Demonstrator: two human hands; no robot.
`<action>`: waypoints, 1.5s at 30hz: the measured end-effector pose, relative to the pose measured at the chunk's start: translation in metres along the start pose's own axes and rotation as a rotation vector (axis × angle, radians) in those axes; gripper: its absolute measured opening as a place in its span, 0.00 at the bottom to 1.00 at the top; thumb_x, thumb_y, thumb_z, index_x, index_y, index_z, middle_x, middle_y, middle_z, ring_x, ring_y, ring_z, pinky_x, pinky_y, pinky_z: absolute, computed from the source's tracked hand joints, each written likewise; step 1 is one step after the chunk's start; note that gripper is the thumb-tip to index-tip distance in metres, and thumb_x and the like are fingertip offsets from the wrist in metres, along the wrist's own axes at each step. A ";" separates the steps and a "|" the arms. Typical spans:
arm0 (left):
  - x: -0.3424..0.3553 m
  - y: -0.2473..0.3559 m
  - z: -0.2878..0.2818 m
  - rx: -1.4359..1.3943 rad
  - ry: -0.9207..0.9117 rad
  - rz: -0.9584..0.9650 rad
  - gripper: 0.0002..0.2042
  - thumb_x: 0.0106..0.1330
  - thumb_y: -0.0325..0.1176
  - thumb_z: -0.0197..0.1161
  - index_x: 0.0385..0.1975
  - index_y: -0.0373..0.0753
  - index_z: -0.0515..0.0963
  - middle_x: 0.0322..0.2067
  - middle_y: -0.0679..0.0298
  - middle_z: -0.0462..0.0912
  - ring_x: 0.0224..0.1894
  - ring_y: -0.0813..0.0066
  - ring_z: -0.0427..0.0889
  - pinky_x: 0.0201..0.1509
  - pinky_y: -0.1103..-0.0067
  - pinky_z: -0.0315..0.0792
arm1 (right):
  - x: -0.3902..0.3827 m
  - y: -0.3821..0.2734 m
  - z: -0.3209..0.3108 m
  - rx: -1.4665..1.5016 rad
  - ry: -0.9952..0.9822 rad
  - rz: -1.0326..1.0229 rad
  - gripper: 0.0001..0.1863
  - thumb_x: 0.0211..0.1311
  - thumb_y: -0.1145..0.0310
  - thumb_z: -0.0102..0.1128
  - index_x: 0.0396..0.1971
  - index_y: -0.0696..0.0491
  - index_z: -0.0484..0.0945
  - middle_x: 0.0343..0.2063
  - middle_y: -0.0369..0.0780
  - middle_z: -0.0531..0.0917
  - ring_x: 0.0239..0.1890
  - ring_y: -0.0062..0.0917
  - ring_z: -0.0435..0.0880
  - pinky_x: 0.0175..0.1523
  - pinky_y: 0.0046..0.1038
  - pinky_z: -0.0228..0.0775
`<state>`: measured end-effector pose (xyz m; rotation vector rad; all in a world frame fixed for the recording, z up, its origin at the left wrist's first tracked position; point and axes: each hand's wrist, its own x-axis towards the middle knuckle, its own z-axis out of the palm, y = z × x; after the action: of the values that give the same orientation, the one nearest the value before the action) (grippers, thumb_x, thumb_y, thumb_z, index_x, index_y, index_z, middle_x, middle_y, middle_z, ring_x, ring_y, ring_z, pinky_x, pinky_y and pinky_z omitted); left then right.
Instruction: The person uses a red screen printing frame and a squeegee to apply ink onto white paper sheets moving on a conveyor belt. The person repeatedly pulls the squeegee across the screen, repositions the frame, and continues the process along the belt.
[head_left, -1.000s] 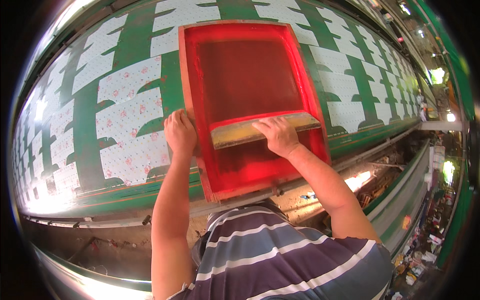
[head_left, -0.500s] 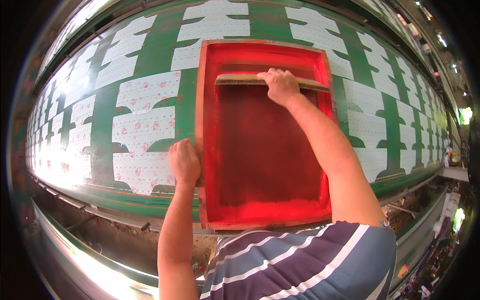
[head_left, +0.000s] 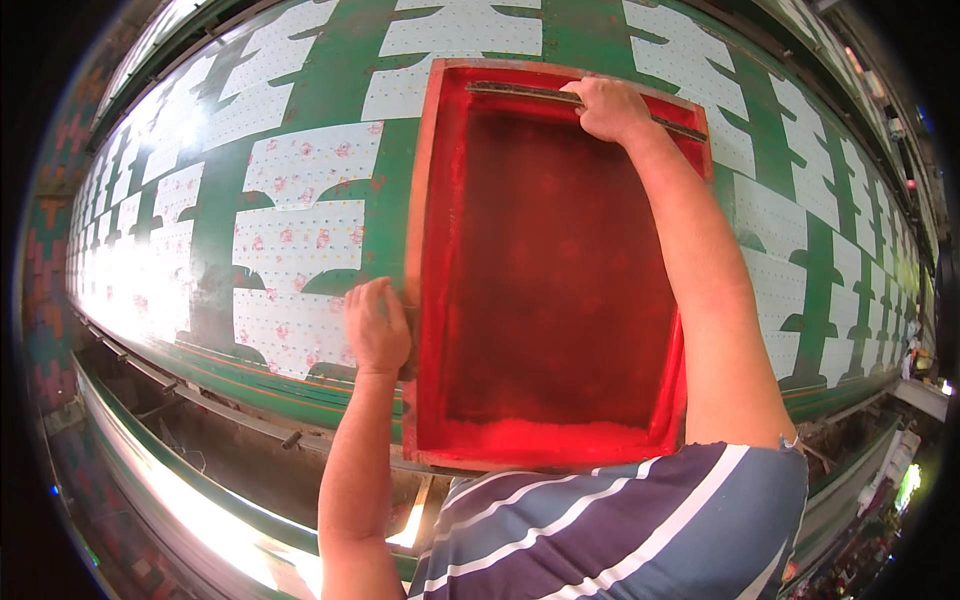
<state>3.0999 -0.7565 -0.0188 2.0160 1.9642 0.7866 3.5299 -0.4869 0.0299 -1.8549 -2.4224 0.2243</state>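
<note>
A wooden-framed printing screen (head_left: 555, 300) with red ink lies on the long green table. My right hand (head_left: 610, 108) is closed on a long squeegee (head_left: 505, 92), which lies across the far end inside the screen. My left hand (head_left: 377, 330) has curled fingers at the screen's left edge, holding it; the exact grip is partly hidden. Around the screen are white cut fabric pieces (head_left: 300, 240), some with small pink printed motifs.
The green table (head_left: 210, 300) carries rows of fabric pieces to both sides. A metal rail (head_left: 220, 490) runs along the near side below it. Cluttered items (head_left: 878, 548) sit at the lower right. My striped shirt shows at the bottom.
My right hand has pushed the squeegee from the near part of the screen to its far end, leaving a darker middle. My left hand stays at the left edge.
</note>
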 end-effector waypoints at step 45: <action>-0.092 -0.004 0.006 -0.227 0.067 -0.306 0.32 0.60 0.55 0.81 0.54 0.33 0.88 0.51 0.45 0.92 0.56 0.47 0.91 0.64 0.58 0.81 | -0.531 -0.288 0.051 0.128 0.109 -0.101 0.36 0.64 0.34 0.75 0.60 0.48 0.90 0.57 0.46 0.87 0.65 0.43 0.82 0.70 0.48 0.75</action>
<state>3.1026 -0.8447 -0.0465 1.5354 2.0463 0.9609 3.3869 -1.0763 0.0397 -1.6428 -2.3616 0.2575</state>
